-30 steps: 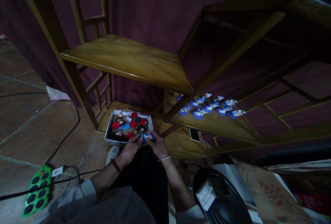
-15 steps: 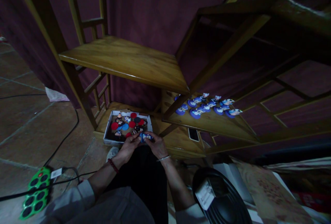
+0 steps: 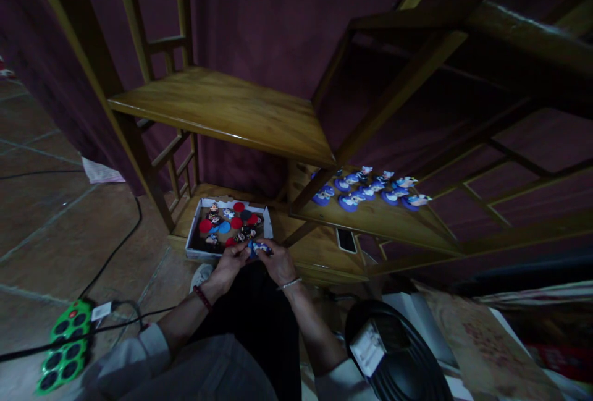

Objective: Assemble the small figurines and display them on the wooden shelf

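A small blue and white figurine (image 3: pixel 259 248) is held between my two hands, just past the near right corner of a shallow box. My left hand (image 3: pixel 232 263) pinches its left, base side, and my right hand (image 3: pixel 278 262) grips the right side. The fingers cover part of it. Inside the white-rimmed box (image 3: pixel 189 235) lie several dark figurines (image 3: pixel 212 239), a white and blue figurine (image 3: pixel 228 213), and red discs (image 3: pixel 206 225) and blue discs (image 3: pixel 225 227). To the right, several figurines on purple-blue bases (image 3: pixel 351 201) stand on a wooden shelf.
An upper wooden shelf (image 3: pixel 222 107) juts out above the box. A phone (image 3: pixel 346 240) lies on the lower board to the right. Black coiled cable (image 3: pixel 393 351) sits near my right arm. On the tiled floor at left are a green device (image 3: pixel 65 348) and black cords.
The figurine has turned slightly between my fingers, and my right hand has shifted a little to the left. The box and the shelf figurines stay as they were.
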Motion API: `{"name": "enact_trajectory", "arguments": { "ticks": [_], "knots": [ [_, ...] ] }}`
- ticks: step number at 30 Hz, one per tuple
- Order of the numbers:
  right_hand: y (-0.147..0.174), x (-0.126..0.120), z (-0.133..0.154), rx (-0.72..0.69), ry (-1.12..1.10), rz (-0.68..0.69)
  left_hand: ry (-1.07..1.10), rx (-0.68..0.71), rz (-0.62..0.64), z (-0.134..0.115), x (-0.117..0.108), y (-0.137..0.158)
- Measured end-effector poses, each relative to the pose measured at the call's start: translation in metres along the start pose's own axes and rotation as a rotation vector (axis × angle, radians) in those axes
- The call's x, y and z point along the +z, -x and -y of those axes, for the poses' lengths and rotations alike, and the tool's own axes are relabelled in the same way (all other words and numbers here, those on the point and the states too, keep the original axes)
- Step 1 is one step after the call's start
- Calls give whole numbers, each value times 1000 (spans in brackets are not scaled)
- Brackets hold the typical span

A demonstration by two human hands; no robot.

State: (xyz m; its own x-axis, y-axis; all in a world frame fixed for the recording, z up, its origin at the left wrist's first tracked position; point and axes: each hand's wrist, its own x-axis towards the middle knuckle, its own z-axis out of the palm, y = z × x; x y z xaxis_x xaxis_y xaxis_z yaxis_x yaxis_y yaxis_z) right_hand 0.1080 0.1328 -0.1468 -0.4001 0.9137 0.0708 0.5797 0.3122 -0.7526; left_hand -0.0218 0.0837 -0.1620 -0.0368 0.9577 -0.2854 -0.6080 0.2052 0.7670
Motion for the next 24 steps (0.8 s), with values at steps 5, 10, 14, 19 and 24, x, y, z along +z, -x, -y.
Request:
{"name": "enact_trajectory", "arguments": {
  "ticks": [5, 10, 14, 19, 24],
  "knots": [
    [-1, -1, 7, -104, 75, 5, 30, -19, -2, -3, 0, 2],
    [-2, 2, 7, -215, 143, 9, 32, -33, -23, -5, 1, 2],
    [-2, 6, 1, -287, 236, -3, 47, -29, -18, -6, 0, 2],
    [-4, 6, -3, -390, 332, 34, 78, -29, -19, -6, -1, 2],
    [-7, 1, -3, -484, 378, 94, 92, -49, -19, -6, -3, 0]
  ]
}}
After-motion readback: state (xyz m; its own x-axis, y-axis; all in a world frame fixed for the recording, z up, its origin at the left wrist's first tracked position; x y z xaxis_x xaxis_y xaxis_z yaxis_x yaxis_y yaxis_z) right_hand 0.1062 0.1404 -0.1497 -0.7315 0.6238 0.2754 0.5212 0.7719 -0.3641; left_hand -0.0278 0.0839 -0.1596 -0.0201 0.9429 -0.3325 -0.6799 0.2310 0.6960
